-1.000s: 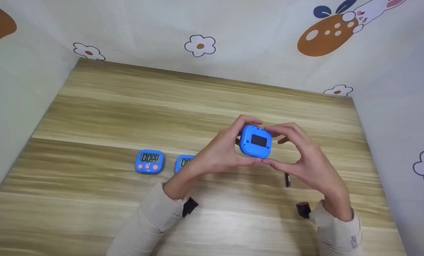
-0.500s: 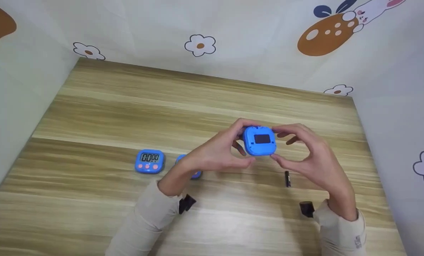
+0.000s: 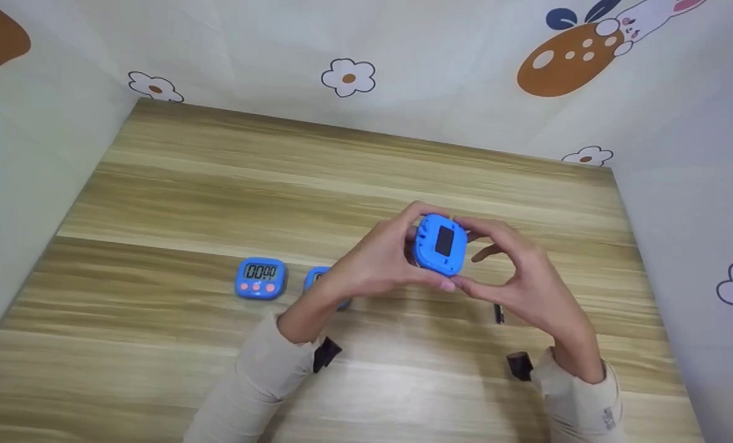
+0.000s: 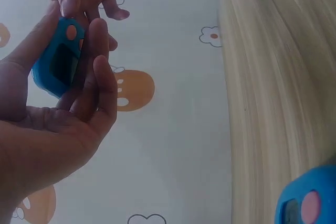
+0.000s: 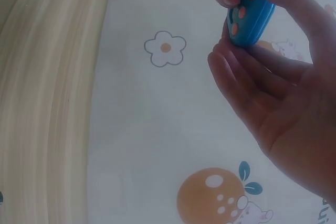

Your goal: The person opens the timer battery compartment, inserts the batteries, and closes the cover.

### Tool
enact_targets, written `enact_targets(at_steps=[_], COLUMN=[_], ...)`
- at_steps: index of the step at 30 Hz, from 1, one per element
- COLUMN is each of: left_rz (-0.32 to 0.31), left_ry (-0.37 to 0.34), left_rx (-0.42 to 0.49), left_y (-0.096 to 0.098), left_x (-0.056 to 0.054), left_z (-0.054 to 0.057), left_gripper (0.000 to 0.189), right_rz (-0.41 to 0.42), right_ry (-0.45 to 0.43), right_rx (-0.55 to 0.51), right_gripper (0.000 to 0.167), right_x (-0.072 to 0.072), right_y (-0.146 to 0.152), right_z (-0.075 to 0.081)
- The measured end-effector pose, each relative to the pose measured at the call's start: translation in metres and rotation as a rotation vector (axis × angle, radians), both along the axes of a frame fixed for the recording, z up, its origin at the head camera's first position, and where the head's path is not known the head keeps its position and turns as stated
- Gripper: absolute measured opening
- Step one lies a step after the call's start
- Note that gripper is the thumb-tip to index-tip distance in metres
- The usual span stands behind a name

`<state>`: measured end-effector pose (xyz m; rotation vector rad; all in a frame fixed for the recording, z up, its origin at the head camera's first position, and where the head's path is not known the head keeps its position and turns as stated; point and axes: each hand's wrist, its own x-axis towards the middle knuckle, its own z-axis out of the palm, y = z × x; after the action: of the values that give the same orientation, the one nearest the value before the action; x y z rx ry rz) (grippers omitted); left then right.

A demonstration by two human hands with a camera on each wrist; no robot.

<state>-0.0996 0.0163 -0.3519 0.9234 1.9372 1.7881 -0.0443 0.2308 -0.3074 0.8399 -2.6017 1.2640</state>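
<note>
A blue digital timer [image 3: 435, 255] is held up above the table, its back with a dark rectangle turned to the head view. My left hand [image 3: 382, 255] grips it from the left, thumb below and fingers over the top and behind. From the right, my right hand [image 3: 523, 271] pinches its edge between thumb and index finger, the other fingers loosely bent. Both wrist views show the screen side with pink buttons, partly covered by fingers. Two more blue timers lie face up: one timer [image 3: 261, 279] reads zeros, while the other timer [image 3: 315, 278] is mostly hidden by my left forearm.
A small dark cylinder like a battery [image 3: 499, 313] lies on the wooden tabletop [image 3: 231, 178] below my right hand, partly covered by it. White printed sheets [image 3: 268, 55] stand up around the table's back and sides. Black camera mounts [image 3: 519, 366] jut from the cuffs.
The timer has turned counter-clockwise in the hands, its notch now at the left and the dark rectangle nearly upright. My right fingers shifted right, then came back left onto its edge.
</note>
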Motion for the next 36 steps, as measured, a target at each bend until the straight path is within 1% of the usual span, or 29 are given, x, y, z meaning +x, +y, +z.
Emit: enact_targets(at_steps=[4,7,12,16,17,19,20,23,26,28,32,33,36], left_rz=[-0.009,-0.039,-0.091,-0.087,-0.082,-0.067,-0.062,-0.051,-0.032,-0.005,0.05,0.058,0.053], left_ry=[0.001,-0.015,-0.039,-0.06,-0.079,-0.148,-0.207,-0.404,-0.557,-0.598,-0.639,-0.64,-0.65], left_rx=[-0.007,0.008,0.033,0.02,0.021,0.043,0.079,0.238,0.376,0.399,0.384,0.386,0.426], left_y=[0.003,0.003,0.001,0.001,0.002,0.005,0.007,0.015,0.02,0.021,0.021,0.022,0.025], left_x=[0.002,0.002,0.0,0.001,0.002,0.005,0.006,0.011,0.013,0.014,0.018,0.019,0.02], left_z=[-0.001,-0.001,0.0,0.0,0.0,-0.001,-0.002,-0.004,-0.006,-0.005,-0.002,-0.001,-0.003], left_gripper=[0.081,0.08,0.072,0.071,0.07,0.066,0.062,0.048,0.04,0.04,0.042,0.042,0.043], right_rz=[0.001,0.009,0.03,0.033,0.033,0.039,0.042,0.051,0.049,0.045,0.039,0.04,0.042], right_ry=[-0.003,0.015,0.033,0.039,0.042,0.051,0.058,0.079,0.096,0.096,0.095,0.095,0.104], right_rx=[-0.005,-0.007,0.002,0.007,0.005,0.002,0.004,0.024,0.043,0.04,0.035,0.033,0.036], right_gripper=[0.069,0.069,0.071,0.071,0.071,0.07,0.07,0.069,0.069,0.069,0.07,0.071,0.071], right_x=[0.0,-0.001,-0.001,-0.001,-0.001,-0.001,0.0,0.0,0.001,0.001,0.002,0.002,0.002], right_y=[0.001,0.003,0.006,0.007,0.006,0.005,0.004,0.0,-0.004,-0.005,-0.005,-0.005,-0.005], right_z=[0.001,0.002,0.002,0.002,0.001,0.001,0.001,0.001,0.001,0.001,0.002,0.002,0.002])
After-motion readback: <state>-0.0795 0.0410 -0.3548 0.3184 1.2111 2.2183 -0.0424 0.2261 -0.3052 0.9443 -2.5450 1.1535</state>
